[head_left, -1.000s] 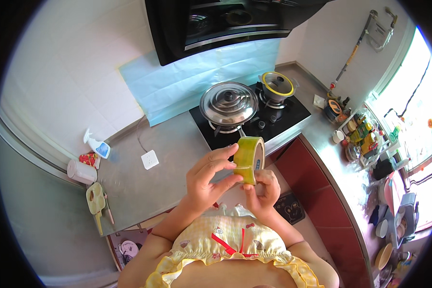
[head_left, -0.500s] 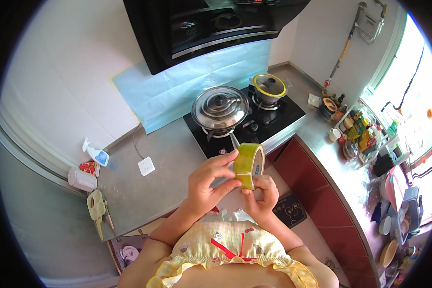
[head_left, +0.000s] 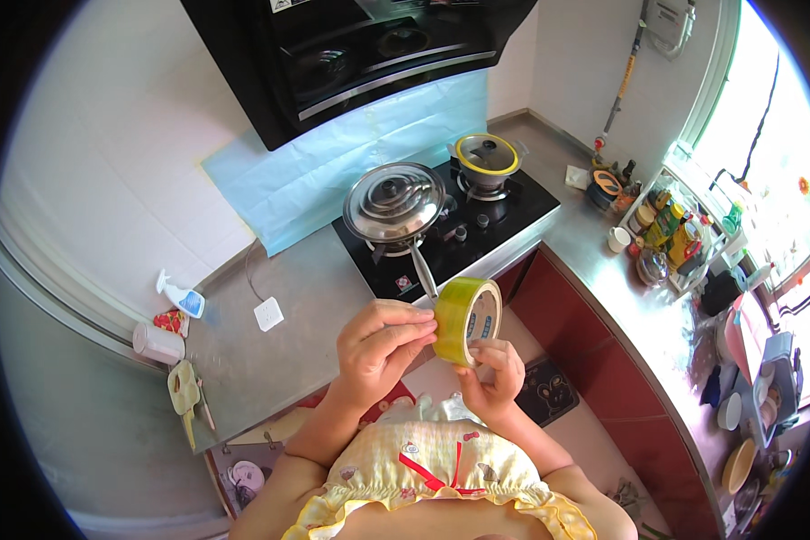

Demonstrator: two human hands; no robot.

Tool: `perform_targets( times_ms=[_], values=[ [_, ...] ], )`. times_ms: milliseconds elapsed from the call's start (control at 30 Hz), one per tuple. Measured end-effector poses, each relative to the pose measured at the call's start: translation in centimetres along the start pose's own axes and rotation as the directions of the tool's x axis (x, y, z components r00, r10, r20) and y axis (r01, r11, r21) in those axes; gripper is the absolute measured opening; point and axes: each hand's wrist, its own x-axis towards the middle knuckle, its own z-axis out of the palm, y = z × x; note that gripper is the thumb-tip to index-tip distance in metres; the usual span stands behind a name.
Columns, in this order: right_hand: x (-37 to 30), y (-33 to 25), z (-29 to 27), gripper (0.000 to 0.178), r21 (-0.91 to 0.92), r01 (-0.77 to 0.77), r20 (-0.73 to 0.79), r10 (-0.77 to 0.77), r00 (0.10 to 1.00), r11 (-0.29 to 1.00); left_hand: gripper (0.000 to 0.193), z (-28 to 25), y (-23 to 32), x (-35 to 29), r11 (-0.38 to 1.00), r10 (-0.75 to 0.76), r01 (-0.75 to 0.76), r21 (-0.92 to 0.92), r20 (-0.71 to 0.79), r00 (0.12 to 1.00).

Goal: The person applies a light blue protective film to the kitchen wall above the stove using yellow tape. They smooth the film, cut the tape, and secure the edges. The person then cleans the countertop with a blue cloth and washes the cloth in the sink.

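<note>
A wide roll of yellowish clear packing tape (head_left: pixel 455 317) is held up in front of my chest, its cardboard core facing right. My right hand (head_left: pixel 495 376) grips its lower edge, thumb on the outside and fingers reaching into the core. On the other side, my left hand (head_left: pixel 378 344) has its thumb and fingers pinched together against the tape's outer surface. Whether a loose tape end lies between those fingertips is too small to tell. Behind the roll, the handle of a lidded frying pan (head_left: pixel 394 205) points toward my hands.
The pan and a yellow-rimmed pot (head_left: pixel 487 162) stand on the black gas hob (head_left: pixel 504 219), beneath a range hood (head_left: pixel 360 63). A socket block (head_left: pixel 268 314) and a spray bottle (head_left: pixel 182 295) are on the left steel counter (head_left: pixel 310 279). Seasoning bottles crowd a rack (head_left: pixel 684 234) at right.
The roll has turned so more of its core shows, and my left fingers have drawn together at its side. My right fingers have moved into the core. The view has shifted slightly.
</note>
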Motion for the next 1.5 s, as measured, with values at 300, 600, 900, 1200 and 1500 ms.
perform_targets(
  times_ms=[300,600,900,1200,1500],
  values=[
    [-1.0,-0.9,-5.2,0.027,-0.032,0.022,-0.063,-0.024,0.998,0.999,0.017,4.3,3.8,-0.4,0.99,0.095,-0.092,0.109,-0.017,0.995],
    [-2.1,-1.8,-11.3,0.028,-0.302,-0.052,0.012,0.058,0.998,0.952,0.008,10.1,5.2,-2.7,0.982,0.031,-0.044,0.181,0.076,0.997],
    [-2.7,-0.6,-15.6,0.026,-0.414,-0.107,0.034,0.133,0.99,0.904,0.013,13.8,5.5,-2.5,0.862,-0.316,0.418,-0.286,0.342,0.885],
    [-3.2,3.5,-16.3,0.032,-0.22,-0.361,0.208,0.405,0.89,0.906,0.012,17.4,0.7,-0.6,0.863,-0.37,0.472,-0.183,0.408,0.835],
    [5.4,10.0,-20.2,0.039,-0.587,-0.185,0.155,0.333,0.93,0.788,0.007,19.3,-7.5,6.9,0.936,-0.206,0.075,-0.345,-0.361,0.91]
  ],
)
